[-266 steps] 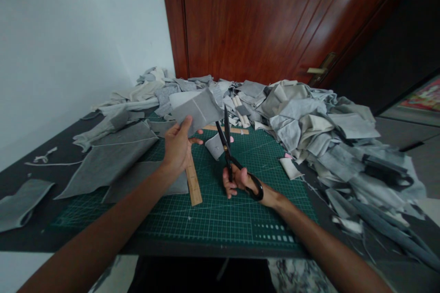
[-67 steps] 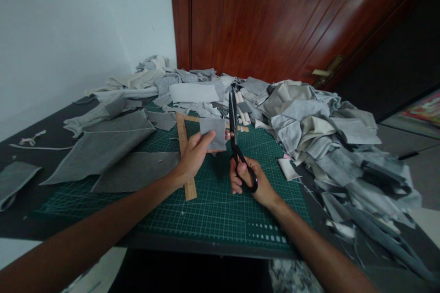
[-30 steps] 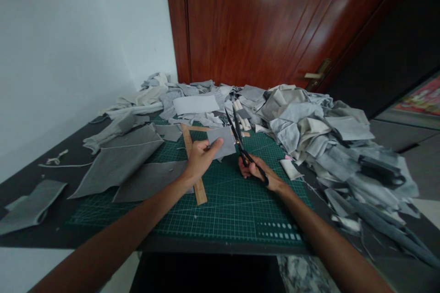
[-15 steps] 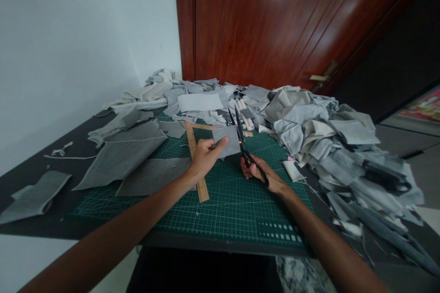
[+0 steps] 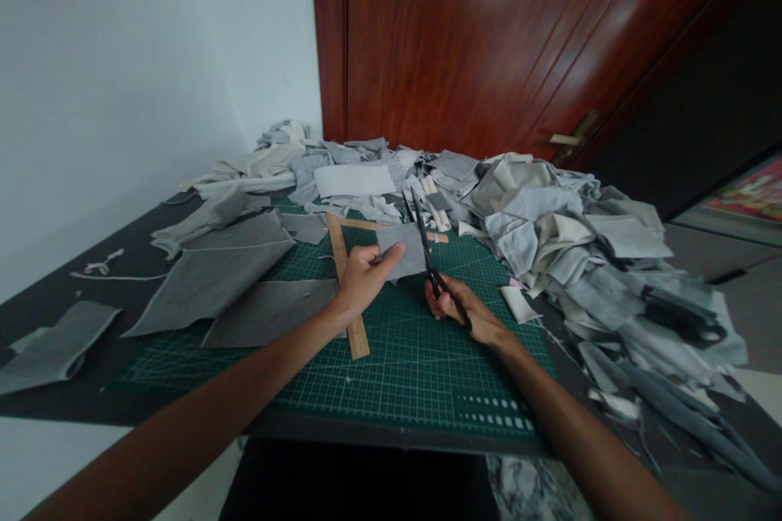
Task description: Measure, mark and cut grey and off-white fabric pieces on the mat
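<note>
The left hand pinches a small, flat, roughly square piece of plain grey cloth, thumb on top; its fingers beneath are partly hidden. The right hand is closed around the handles of a pair of long-bladed black metal scissors, blades parted in a narrow V and pointing toward the far edge of the table. The cloth piece is held above the green gridded cutting mat, its right edge at the blades; whether it lies between them cannot be told.

Below the left forearm, an L-shaped pale wooden ruler rests on the mat, one leg running toward the mat's near edge. To its left, two large dark-grey cloth panels lie partly over the mat's left portion. A small off-white cloth scrap lies at the mat's right edge.

Farther out, a folded grey cloth piece and a thin white cord lie near the left edge of the black table. A large heap of grey and cream cloth offcuts covers the right side and continues along the far edge, before a reddish-brown wooden door.
</note>
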{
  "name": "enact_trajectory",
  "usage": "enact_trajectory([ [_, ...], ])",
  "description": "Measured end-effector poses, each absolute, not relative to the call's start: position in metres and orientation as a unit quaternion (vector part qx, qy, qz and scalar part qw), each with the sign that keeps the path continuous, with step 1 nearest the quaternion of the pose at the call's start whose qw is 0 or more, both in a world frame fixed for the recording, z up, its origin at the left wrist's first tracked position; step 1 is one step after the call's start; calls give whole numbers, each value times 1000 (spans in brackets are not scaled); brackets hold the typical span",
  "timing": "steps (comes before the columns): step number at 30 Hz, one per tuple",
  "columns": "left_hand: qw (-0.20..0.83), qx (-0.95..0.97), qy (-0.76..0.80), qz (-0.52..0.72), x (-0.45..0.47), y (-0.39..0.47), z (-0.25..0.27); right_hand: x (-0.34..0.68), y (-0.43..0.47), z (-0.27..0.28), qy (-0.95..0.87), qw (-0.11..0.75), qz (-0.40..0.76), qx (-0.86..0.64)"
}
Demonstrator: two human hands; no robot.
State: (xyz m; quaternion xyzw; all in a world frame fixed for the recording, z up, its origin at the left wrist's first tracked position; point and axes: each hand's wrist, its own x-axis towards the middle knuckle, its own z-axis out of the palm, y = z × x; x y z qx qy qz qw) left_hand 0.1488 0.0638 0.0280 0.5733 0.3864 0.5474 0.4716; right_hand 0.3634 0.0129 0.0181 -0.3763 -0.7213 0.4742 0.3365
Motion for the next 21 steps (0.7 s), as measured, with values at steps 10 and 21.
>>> enact_trajectory([
  [10, 447, 588, 385, 553, 148, 63, 30, 362, 12, 17, -716, 341, 476, -380],
  [21, 456, 575, 387, 557, 148, 66, 29, 349, 10, 13, -661, 396, 526, -358],
])
